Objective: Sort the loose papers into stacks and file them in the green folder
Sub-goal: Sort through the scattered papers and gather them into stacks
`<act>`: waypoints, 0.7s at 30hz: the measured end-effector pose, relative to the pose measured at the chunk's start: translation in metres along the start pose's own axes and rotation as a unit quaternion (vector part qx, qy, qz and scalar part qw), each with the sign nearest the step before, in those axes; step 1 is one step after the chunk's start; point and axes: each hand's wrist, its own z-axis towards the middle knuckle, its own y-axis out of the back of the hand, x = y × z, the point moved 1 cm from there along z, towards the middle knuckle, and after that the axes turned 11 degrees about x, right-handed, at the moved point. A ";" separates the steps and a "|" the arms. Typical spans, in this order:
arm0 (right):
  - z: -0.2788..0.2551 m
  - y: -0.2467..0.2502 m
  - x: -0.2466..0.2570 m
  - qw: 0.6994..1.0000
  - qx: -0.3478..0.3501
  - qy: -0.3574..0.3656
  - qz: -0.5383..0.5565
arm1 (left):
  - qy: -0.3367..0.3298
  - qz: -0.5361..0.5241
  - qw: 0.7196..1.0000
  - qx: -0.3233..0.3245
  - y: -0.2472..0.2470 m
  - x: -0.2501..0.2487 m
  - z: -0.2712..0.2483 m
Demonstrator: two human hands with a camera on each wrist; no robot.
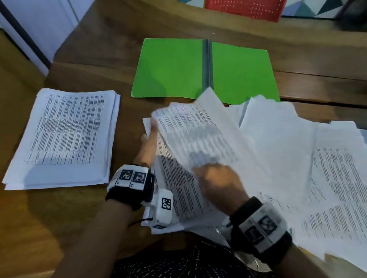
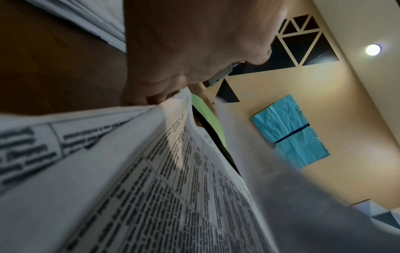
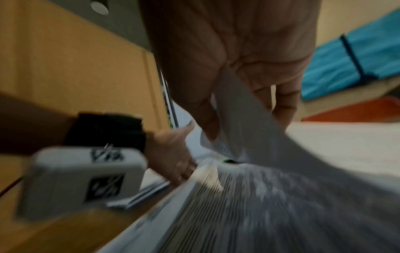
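The green folder lies open on the wooden table, at the far centre. A squared stack of printed papers sits at the left. Loose papers are spread over the right side. In front of me a printed sheet is raised and blurred. My right hand pinches it between thumb and fingers, as the right wrist view shows. My left hand grips the left edge of the sheets, with its fingers curled at the paper's corner.
A red perforated chair stands behind the table's far edge, and a white cabinet is at the far left. Bare wood shows in front of the left stack. The table's near edge is at my body.
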 end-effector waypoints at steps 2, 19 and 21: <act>0.009 -0.024 0.007 0.991 0.123 0.034 0.038 | 0.006 0.031 0.999 0.000 -0.005 -0.001 -0.007; 0.040 -0.026 -0.072 0.850 -0.067 -0.301 0.426 | 0.007 0.210 0.978 -0.004 -0.009 0.032 0.018; 0.042 -0.016 -0.062 0.868 -0.058 -0.242 0.430 | 0.010 0.146 0.989 0.010 -0.003 0.030 0.014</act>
